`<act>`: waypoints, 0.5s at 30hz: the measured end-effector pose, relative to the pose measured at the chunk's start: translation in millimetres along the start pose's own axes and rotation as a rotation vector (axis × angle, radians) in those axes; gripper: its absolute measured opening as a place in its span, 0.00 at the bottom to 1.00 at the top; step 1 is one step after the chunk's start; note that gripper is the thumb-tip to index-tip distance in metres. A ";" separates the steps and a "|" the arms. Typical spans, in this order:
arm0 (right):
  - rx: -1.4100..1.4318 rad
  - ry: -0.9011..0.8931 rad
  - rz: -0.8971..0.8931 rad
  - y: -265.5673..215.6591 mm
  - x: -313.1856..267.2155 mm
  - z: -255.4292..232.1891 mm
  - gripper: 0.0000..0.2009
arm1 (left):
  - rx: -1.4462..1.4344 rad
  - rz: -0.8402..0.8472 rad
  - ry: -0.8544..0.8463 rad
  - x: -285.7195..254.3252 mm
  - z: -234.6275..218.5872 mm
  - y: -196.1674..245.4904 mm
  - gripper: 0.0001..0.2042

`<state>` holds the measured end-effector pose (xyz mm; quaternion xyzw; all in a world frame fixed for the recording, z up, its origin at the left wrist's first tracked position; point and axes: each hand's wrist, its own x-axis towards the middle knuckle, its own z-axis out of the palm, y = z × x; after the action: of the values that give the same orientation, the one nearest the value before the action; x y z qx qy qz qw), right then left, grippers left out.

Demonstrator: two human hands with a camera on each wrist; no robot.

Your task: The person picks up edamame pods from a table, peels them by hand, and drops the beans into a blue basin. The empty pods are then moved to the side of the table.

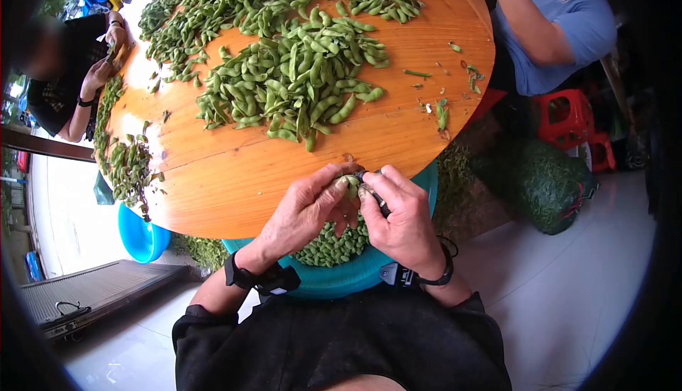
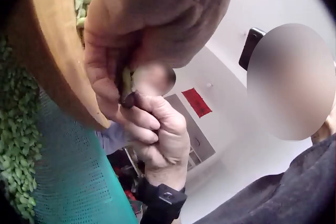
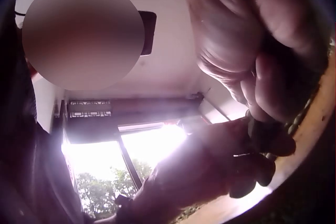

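Above the table's near edge, my left hand [image 1: 305,203] pinches a green soybean pod [image 1: 352,185] between thumb and fingers. My right hand [image 1: 406,210] meets it from the other side, thumb and fingertips right at the pod. A small black tool [image 1: 384,208] shows in the right hand's grip; its kind is mostly hidden by the fingers. In the left wrist view, the pod [image 2: 127,79] stands between both hands' fingertips. Below the hands, shelled green beans [image 1: 330,245] fill a teal basin [image 1: 330,288]. A big heap of pods [image 1: 284,82] lies ahead on the round wooden table [image 1: 213,203].
Two other people sit at the table, one in black [image 1: 60,78] at left, one in a blue shirt [image 1: 554,25] at right. A blue basin [image 1: 142,238] is on the floor at left. Red stools [image 1: 565,117] and a full green bag [image 1: 543,185] are at right.
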<state>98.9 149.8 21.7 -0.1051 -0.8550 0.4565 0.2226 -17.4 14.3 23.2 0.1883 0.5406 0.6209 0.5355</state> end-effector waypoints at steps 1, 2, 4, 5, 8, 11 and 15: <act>-0.052 0.065 -0.031 -0.6 -1.3 4.4 0.10 | -0.126 0.036 -0.028 1.7 -0.7 -6.3 0.18; -0.053 0.063 -0.032 -1.3 -2.2 5.7 0.10 | -0.128 0.037 -0.028 2.0 0.1 -9.5 0.18; -0.126 0.099 -0.036 -2.7 -3.6 8.0 0.10 | -0.312 0.040 -0.008 2.3 2.4 -13.5 0.17; -0.127 0.097 -0.035 -4.9 -4.4 9.4 0.10 | -0.314 0.040 -0.007 2.3 4.2 -14.0 0.17; -0.173 0.128 -0.040 -11.2 -6.4 13.6 0.10 | -0.435 0.033 0.049 2.5 8.4 -15.6 0.15; -0.174 0.157 -0.073 -12.4 -7.3 19.8 0.11 | -0.578 0.103 -0.026 5.1 13.7 -22.3 0.14; -0.200 0.177 -0.131 -11.7 -5.3 21.6 0.10 | -0.612 0.120 0.254 8.3 32.9 -25.3 0.15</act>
<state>93.6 125.4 19.4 -0.1107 -0.8782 0.3423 0.3150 18.0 33.0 9.5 -0.0285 0.3796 0.8032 0.4583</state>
